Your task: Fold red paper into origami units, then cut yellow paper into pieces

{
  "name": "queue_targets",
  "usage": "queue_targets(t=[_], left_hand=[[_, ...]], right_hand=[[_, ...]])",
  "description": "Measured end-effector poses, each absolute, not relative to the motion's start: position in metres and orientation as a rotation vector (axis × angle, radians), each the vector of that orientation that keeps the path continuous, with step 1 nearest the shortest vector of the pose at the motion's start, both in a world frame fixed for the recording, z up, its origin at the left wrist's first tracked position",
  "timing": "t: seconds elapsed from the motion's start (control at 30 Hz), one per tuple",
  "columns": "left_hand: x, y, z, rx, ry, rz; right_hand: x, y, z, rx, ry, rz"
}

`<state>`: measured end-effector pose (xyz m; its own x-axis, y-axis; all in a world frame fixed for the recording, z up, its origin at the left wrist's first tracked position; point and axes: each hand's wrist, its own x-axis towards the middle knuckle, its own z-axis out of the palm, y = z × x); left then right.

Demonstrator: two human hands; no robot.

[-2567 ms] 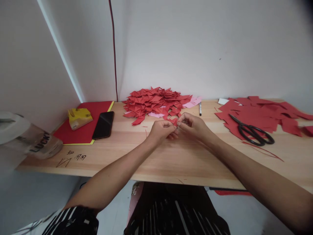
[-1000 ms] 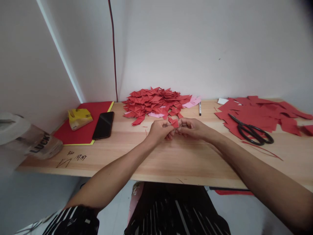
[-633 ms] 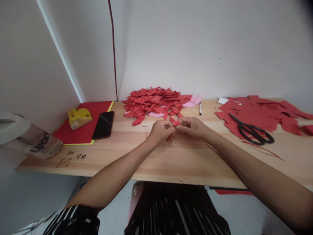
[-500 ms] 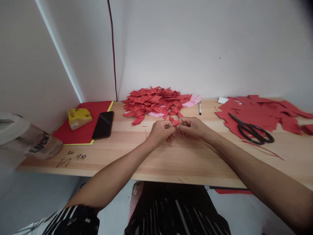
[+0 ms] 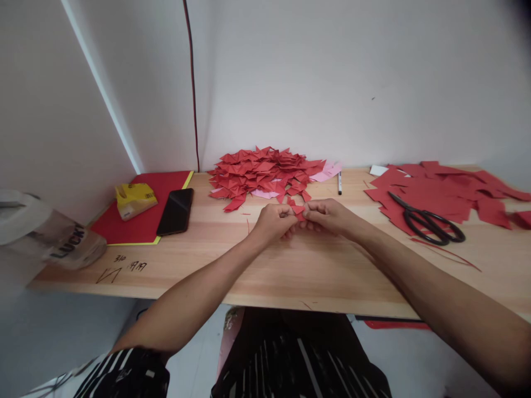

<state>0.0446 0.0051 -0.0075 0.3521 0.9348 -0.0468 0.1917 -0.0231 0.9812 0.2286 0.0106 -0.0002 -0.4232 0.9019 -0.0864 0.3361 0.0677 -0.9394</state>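
Observation:
Between my hands, just above the wooden table, is a small folded piece of red paper. My left hand pinches its left side with thumb and fingers. On its right side my right hand is closed in the same kind of pinch. The fingertips cover much of the piece, so its full shape is hidden. Right behind my hands lies a heap of folded red paper pieces, with some pink paper at its right edge.
Black-handled scissors rest on flat red paper sheets at the right. A marker lies near the wall. To the left are a phone, a yellow packet on red sheets, and a clear jug.
My right fingers have shifted slightly right along the paper, and more of its red surface shows between my hands. The left hand stays nearly where it was.

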Motion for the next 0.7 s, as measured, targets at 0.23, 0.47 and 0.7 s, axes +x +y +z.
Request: queue_targets(t=[0.23, 0.47, 0.7], left_hand=[[0.0454, 0.0042, -0.0050, 1.454, 1.101, 0.839], [0.0453, 0.0072, -0.0115, 1.403, 1.068, 0.890], [0.0438, 0.0078, -0.0086, 1.267, 1.012, 0.931]], right_hand=[[0.2320, 0.0140, -0.0059, -1.143, -1.878, 1.351], [0.2326, 0.0157, -0.0041, -1.141, -1.886, 1.363], [0.2306, 0.0135, -0.0032, -1.174, -1.790, 1.369]])
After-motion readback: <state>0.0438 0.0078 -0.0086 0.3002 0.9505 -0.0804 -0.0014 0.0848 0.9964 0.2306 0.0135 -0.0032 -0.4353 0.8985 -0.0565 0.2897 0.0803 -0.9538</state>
